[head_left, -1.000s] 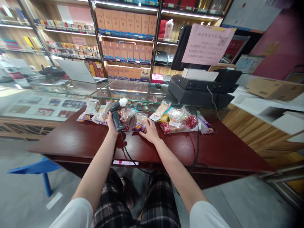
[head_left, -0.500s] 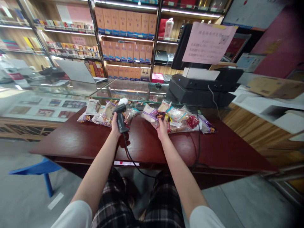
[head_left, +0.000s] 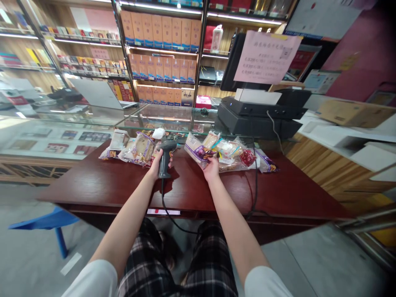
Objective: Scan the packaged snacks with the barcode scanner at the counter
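My left hand (head_left: 156, 161) grips a black corded handheld barcode scanner (head_left: 164, 161), its head pointing to the right and its cable trailing down across the table. My right hand (head_left: 211, 169) holds up a clear plastic food packet with a purple and white label (head_left: 196, 147), a little right of the scanner. Several more wrapped pastry packets (head_left: 139, 149) lie left of the scanner, close to my left hand. Another group of snack packets (head_left: 235, 156) lies behind and right of my right hand. A white crumpled tissue (head_left: 159, 133) sits behind the scanner.
All this lies on a dark red wooden table (head_left: 93, 189). Behind it stand a glass display counter (head_left: 167, 117), a black receipt printer (head_left: 260, 117) and a pink paper notice (head_left: 267, 51). Shelves of boxed goods (head_left: 161, 53) rise behind. A blue stool (head_left: 46, 220) stands at the lower left.
My right hand has gone from resting on the table to lifting the purple-labelled packet. The scanner has shifted right in my left hand and now stands more upright.
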Demonstrator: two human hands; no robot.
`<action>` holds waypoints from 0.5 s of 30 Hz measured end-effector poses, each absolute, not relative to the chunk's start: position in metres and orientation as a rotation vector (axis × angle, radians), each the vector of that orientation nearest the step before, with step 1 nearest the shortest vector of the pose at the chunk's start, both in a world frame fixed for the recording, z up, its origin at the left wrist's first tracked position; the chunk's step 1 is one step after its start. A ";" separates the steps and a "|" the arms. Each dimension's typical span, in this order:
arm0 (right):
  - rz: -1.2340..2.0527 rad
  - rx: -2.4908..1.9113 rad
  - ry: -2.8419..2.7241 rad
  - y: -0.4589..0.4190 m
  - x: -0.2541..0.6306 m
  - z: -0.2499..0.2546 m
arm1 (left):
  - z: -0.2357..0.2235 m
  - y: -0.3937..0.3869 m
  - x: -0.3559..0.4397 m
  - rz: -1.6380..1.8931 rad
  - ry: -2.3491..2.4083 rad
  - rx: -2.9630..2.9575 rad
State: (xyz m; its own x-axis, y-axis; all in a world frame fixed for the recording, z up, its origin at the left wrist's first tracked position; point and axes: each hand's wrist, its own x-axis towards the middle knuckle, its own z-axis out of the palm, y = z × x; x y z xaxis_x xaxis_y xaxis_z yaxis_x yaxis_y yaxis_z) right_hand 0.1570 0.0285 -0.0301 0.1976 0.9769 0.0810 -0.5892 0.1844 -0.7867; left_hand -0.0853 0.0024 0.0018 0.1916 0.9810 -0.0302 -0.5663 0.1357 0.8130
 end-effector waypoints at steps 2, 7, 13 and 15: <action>1.280 -0.715 -0.593 0.027 0.153 -0.028 | -0.002 0.004 -0.085 1.236 0.670 0.794; 1.322 -0.716 -0.607 0.019 0.145 -0.020 | -0.013 0.010 -0.088 1.203 0.643 0.875; 1.370 -0.698 -0.527 0.013 0.142 -0.013 | -0.016 0.011 -0.088 1.196 0.606 0.924; 1.382 -0.701 -0.514 0.012 0.142 -0.013 | -0.015 0.010 -0.087 1.189 0.602 0.934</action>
